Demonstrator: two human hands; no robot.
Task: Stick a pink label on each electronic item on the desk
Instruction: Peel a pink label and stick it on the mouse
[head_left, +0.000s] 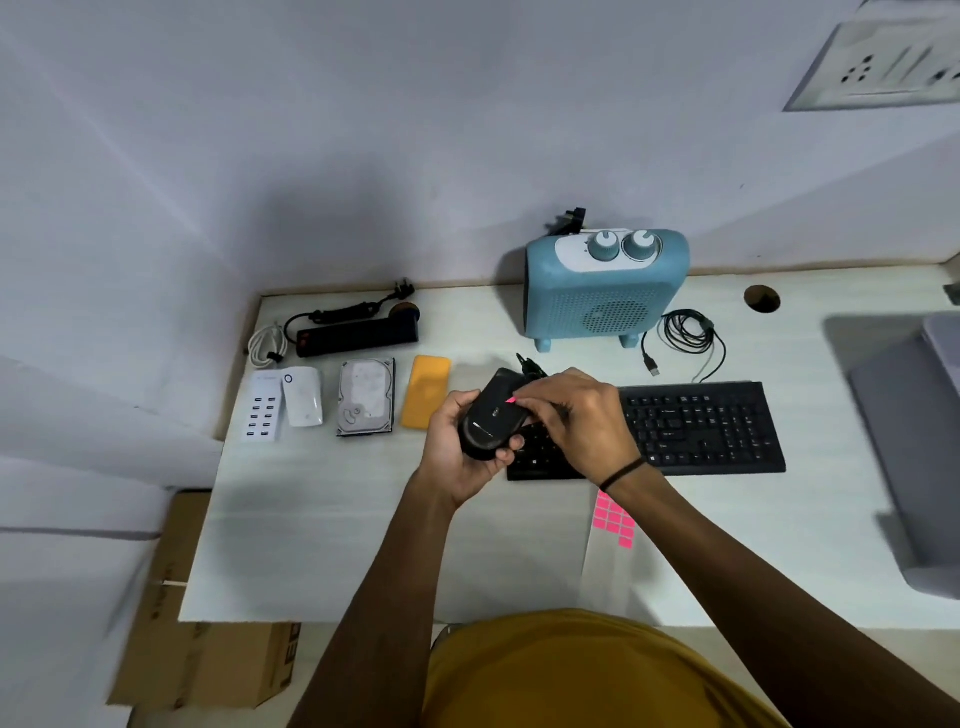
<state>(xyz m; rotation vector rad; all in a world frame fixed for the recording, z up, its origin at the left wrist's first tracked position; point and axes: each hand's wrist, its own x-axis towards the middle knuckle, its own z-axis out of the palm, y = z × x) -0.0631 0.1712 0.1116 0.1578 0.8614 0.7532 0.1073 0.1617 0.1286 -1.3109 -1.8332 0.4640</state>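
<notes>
My left hand (451, 441) grips a black computer mouse (491, 415) above the desk, in front of the keyboard's left end. My right hand (576, 415) pinches a small pink label (511, 400) against the top of the mouse. The sheet of pink labels (613, 519) lies on the desk under my right forearm. Other items on the desk: a black keyboard (706, 426), a blue fan heater (602, 291), a yellow phone (427, 392), a hard drive (366, 397), a white plug adapter (303, 396), a white USB hub (262, 413) and a black power strip (358, 335).
A coiled black USB cable (685, 332) lies right of the heater, a white cable (267, 343) left of the power strip. A grey object (909, 441) occupies the desk's right end. Cardboard boxes (208, 660) stand on the floor at the left. A cable hole (762, 299) is at the back.
</notes>
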